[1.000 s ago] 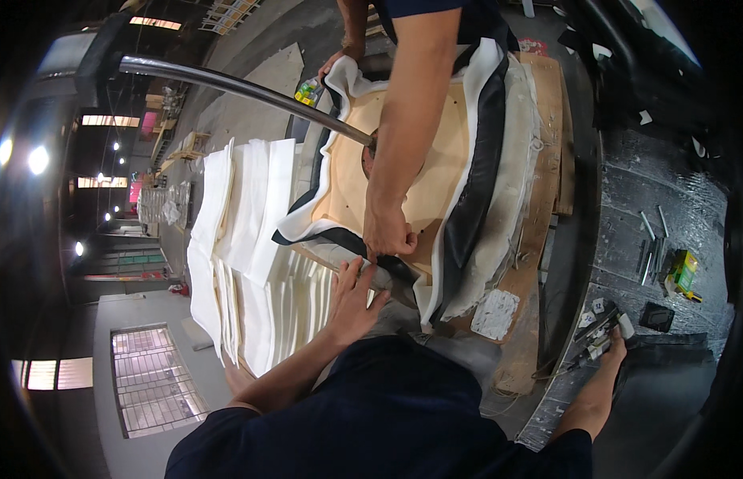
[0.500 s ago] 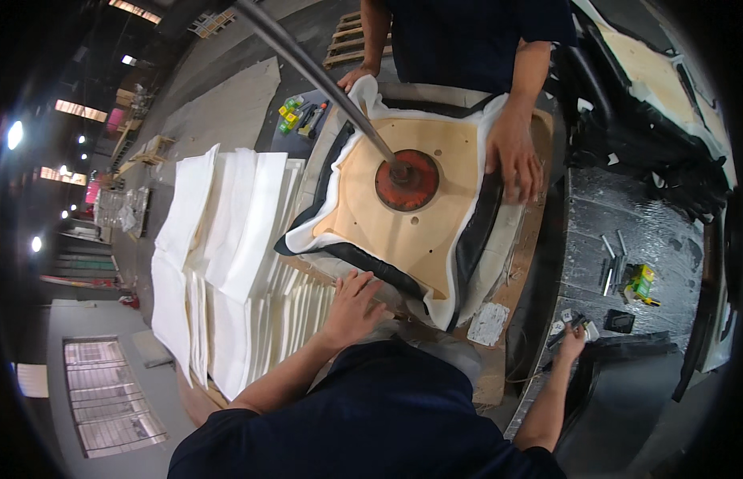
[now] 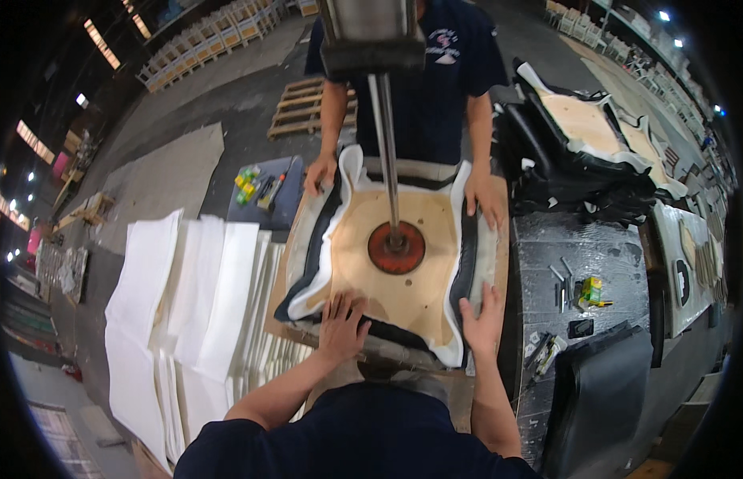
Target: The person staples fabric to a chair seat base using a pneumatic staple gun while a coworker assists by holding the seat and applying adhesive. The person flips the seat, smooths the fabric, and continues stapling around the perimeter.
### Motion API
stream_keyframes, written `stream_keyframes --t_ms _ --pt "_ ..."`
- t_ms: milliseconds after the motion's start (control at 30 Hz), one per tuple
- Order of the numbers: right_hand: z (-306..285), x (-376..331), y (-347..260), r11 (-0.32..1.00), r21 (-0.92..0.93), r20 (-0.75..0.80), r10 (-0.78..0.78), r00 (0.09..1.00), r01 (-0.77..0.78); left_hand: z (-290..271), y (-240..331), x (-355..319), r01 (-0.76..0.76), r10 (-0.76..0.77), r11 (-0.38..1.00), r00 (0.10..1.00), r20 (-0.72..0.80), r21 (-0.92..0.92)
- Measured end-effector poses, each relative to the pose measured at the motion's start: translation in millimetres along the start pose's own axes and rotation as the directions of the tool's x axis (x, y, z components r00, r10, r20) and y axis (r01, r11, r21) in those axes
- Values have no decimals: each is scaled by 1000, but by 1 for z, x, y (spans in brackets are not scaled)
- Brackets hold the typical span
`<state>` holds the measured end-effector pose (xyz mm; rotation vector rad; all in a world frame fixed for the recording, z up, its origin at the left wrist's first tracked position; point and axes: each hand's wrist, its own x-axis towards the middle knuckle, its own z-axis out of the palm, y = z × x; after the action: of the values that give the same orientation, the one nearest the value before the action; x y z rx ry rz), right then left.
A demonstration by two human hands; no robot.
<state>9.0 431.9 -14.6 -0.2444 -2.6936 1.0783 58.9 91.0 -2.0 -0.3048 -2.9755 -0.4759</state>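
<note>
The wooden board (image 3: 427, 299) lies flat in the middle, with white padding (image 3: 451, 351) and a black cover (image 3: 465, 271) around its edges. A round red disc (image 3: 396, 247) on a shiny pole (image 3: 385, 136) sits on the board and seems to push it down. The left hand (image 3: 342, 327) rests on the near edge, fingers a little apart, not gripping. The right hand (image 3: 483, 323) is by the near right corner, thumb and fingers apart, and seems to touch the side.

I think the step now is keeping the board steady under the disc. The next move calls for calm hands and fingers kept away from the disc.

Across from them, a helper (image 3: 435, 96) has a hand at each side.

On the right, a yellow and green box (image 3: 592, 290) sits on a dark table (image 3: 539, 239); I can't tell what is in it. More small yellow and green packs (image 3: 245, 185) sit at the left on a grey-blue stand (image 3: 245, 214), and I can't see inside those.
</note>
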Motion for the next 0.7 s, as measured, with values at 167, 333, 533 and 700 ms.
stream_keyframes --t_ms 167,333,533,700 --pt "26 1 1 996 -82 30 44 999 -41 -8 5 1 11 -11 1000 999 -39 1" --pt "28 -3 3 999 -33 27 21 999 -20 -10 5 -4 5 -7 1000 996 -89 -17" --pt "25 -3 -1 997 -47 45 64 997 -62 -14 7 -3 17 -23 997 996 -83 -69" --pt "25 -4 -2 997 9 22 75 997 -75 -20 9 -1 -28 22 997 996 -91 -66"
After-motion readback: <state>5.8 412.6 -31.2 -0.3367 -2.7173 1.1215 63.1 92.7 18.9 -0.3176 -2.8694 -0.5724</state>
